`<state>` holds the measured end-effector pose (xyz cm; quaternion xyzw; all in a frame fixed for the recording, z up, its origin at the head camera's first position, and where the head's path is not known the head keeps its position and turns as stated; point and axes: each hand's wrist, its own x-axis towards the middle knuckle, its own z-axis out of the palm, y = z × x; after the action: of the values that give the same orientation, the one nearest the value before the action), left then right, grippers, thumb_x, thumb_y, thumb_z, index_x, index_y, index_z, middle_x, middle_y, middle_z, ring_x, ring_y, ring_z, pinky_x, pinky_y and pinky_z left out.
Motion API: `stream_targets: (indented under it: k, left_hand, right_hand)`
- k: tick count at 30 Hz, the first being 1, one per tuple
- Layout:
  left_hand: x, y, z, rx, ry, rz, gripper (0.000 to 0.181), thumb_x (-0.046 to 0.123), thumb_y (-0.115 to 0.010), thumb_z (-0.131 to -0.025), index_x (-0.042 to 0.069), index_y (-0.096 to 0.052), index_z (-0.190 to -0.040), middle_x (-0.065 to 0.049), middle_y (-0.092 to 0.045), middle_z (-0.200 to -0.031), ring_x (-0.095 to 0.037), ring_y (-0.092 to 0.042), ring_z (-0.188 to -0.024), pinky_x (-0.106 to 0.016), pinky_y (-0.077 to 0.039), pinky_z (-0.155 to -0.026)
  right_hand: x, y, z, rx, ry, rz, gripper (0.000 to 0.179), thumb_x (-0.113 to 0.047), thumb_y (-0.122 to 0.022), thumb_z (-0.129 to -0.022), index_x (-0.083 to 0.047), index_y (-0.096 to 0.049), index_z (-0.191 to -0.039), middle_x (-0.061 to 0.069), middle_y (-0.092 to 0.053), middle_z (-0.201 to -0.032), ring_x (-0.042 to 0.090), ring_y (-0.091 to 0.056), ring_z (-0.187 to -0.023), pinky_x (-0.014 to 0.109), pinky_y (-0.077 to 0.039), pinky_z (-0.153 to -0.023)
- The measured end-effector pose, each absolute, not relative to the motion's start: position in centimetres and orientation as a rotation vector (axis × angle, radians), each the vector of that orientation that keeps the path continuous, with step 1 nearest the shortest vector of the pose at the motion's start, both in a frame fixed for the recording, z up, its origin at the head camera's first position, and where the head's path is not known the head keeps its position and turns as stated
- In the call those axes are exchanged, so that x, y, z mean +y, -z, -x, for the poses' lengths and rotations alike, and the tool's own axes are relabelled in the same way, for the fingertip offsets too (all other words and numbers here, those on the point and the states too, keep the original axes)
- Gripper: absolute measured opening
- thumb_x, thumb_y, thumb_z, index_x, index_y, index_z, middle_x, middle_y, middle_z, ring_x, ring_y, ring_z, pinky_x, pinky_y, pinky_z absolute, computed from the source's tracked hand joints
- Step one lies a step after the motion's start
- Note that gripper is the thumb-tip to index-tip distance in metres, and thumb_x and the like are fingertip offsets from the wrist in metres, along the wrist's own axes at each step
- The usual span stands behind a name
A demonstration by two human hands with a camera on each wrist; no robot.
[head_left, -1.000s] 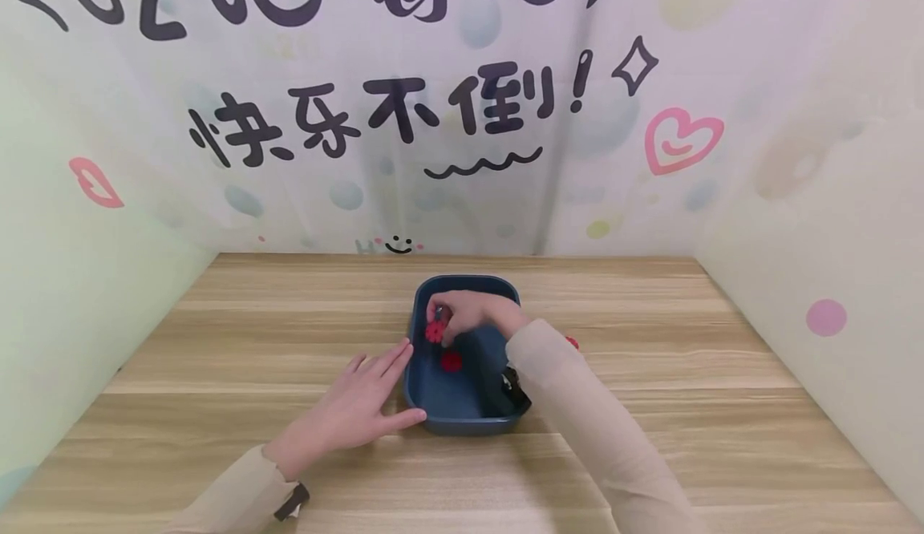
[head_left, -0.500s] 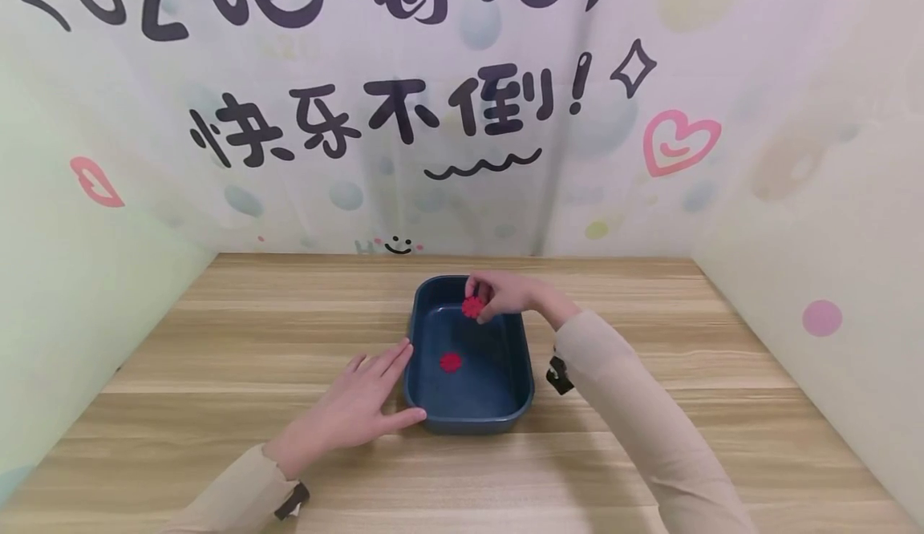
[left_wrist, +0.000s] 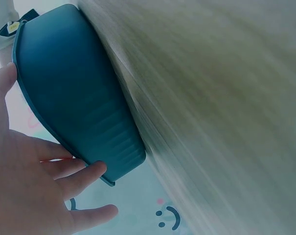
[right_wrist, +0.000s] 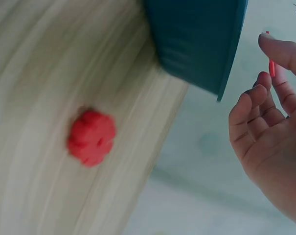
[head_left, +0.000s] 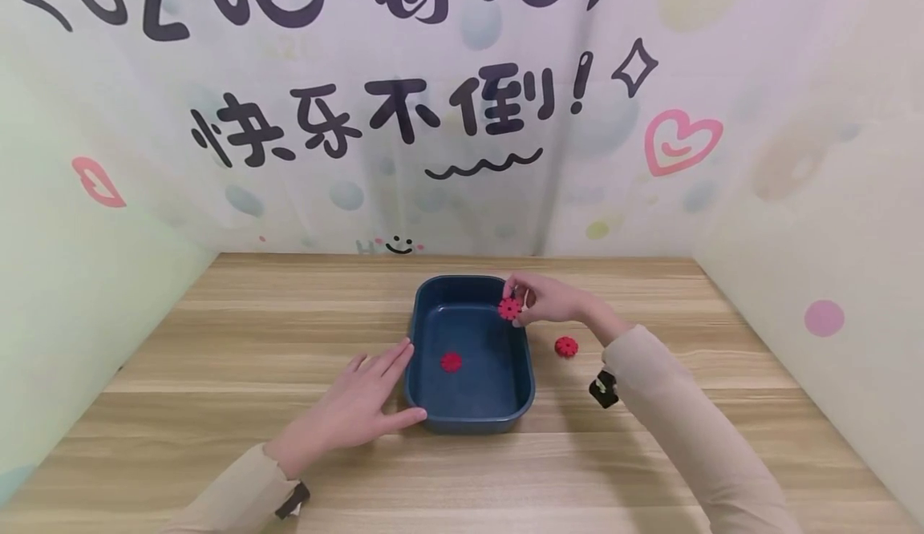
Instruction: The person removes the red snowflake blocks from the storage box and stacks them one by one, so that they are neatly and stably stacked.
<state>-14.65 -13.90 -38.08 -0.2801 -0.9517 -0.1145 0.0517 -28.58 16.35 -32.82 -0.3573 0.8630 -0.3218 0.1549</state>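
Note:
My right hand (head_left: 554,300) pinches a red notched disc (head_left: 509,309) between thumb and finger, over the right rim of a dark blue rectangular basin (head_left: 469,421). In the right wrist view the held disc (right_wrist: 271,67) shows edge-on as a thin red strip. Another red disc (head_left: 451,362) lies flat on the basin floor. Outside the basin, to its right, more red discs (head_left: 566,347) sit on the table in what looks like a small stack. My left hand (head_left: 357,406) rests against the basin's left side with fingers extended, fingertips and thumb touching the rim.
The wood-grain table (head_left: 253,341) runs back to a white printed curtain (head_left: 462,205) with dark lettering. Pale walls (head_left: 816,221) close in both sides. A black strap piece (head_left: 604,390) hangs at the right wrist, and another (head_left: 292,501) at the left.
My right hand has lifted a red disc from inside the basin and moved right with it to the right rim, uncovering the discs on the table. My left hand stays put.

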Motion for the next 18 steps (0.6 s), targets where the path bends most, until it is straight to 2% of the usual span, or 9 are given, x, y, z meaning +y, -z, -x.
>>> stream_targets:
  k: [9, 18]
  left_hand:
    - [-13.9, 38.2, 14.7, -2.895, 0.324, 0.855, 0.09, 0.069, -0.036, -0.078, 0.001, -0.03, -0.137, -0.01, -0.025, -0.141, -0.024, -0.032, -0.123, -0.053, -0.023, -0.095]
    - [-13.9, 38.2, 14.8, -2.906, 0.335, 0.853, 0.09, 0.069, -0.036, -0.078, 0.0, -0.03, -0.136, -0.011, -0.026, -0.141, -0.024, -0.032, -0.123, -0.054, -0.023, -0.095]
  right_hand:
    - [20.0, 34.2, 28.0, 2.506, 0.974, 1.041, 0.029, 0.0, -0.061, -0.074, -0.006, -0.049, -0.1, 0.007, -0.052, -0.084, 0.023, -0.048, -0.075, 0.034, -0.042, -0.067]
    - [23.1, 35.5, 27.2, 2.53, 1.018, 0.947, 0.031, -0.007, -0.066, -0.075, -0.005, -0.049, -0.101, 0.008, -0.051, -0.082, 0.022, -0.048, -0.071, 0.033, -0.041, -0.063]
